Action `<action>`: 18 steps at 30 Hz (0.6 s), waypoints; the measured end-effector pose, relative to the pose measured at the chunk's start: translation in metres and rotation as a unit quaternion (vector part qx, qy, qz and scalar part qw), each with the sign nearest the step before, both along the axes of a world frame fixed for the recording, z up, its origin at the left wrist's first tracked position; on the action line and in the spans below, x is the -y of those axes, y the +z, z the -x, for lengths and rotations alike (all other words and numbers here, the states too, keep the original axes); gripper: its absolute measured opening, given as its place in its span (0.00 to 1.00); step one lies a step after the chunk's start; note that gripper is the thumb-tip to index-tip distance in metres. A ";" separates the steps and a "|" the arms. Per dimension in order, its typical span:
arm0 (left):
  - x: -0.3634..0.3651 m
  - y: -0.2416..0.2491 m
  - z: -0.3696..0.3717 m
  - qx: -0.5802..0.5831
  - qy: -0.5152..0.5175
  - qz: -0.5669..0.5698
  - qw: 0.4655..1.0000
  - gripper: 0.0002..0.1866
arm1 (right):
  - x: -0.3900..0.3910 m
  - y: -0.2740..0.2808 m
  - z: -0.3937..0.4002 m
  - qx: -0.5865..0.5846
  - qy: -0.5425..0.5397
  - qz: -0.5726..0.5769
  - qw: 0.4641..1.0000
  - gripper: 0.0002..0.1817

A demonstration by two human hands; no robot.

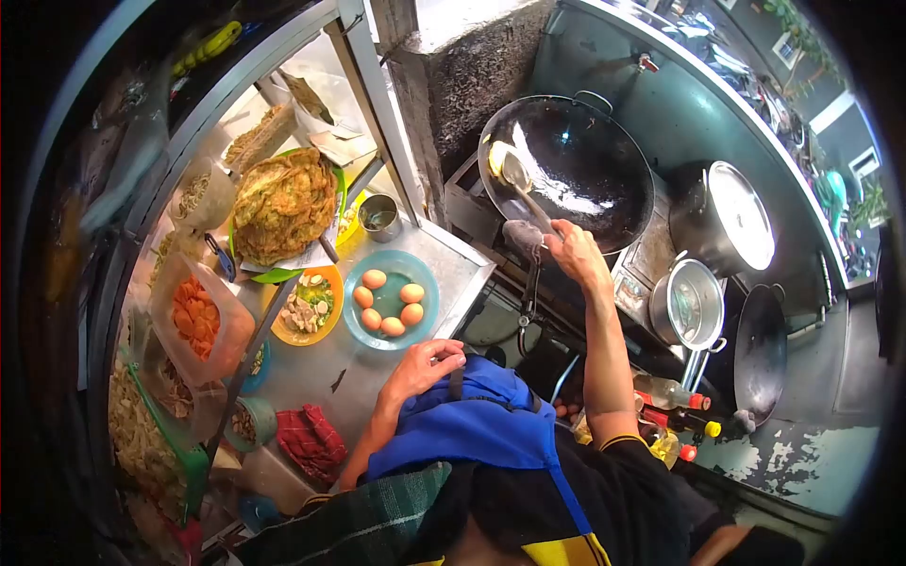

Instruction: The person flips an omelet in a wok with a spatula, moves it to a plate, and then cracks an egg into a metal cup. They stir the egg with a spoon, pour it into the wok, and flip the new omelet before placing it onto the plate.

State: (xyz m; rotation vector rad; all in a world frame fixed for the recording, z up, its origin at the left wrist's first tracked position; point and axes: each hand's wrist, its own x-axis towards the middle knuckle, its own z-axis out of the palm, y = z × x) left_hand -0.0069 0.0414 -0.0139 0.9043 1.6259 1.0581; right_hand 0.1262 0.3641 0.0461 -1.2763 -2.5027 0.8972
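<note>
My right hand point(578, 253) is closed round the handle of a metal ladle point(516, 174). The ladle's bowl rests at the left side of a large black wok point(595, 160), beside a pale yellow mass point(496, 158). Near the wok's lower left edge is a grey cloth point(522, 236) by the wok's handle. My left hand point(427, 366) is held in front of the blue apron point(481, 424), its fingers curled loosely; whether anything is in them cannot be seen. Left of it, several brown eggs point(411, 293) sit in a blue plate point(351, 325).
Omelettes point(283, 208) are piled at the left, near a metal cup point(379, 219) and an orange plate point(332, 316). A lidded pot point(739, 215), a smaller pot point(687, 304) and a second wok point(760, 354) stand right. Bottles point(672, 391) are beside my right forearm.
</note>
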 end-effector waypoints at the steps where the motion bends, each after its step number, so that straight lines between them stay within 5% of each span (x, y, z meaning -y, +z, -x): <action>1: -0.001 0.002 0.000 0.000 -0.003 0.003 1.000 0.13 | -0.003 0.000 -0.002 0.002 0.004 0.003 1.000 0.25; 13: -0.003 -0.001 0.001 -0.001 0.013 -0.024 1.000 0.14 | -0.031 0.032 -0.044 -0.016 0.019 0.105 0.994 0.25; 18: -0.006 0.001 0.002 -0.002 0.006 -0.002 1.000 0.12 | -0.020 0.030 -0.035 0.015 0.026 0.053 0.998 0.25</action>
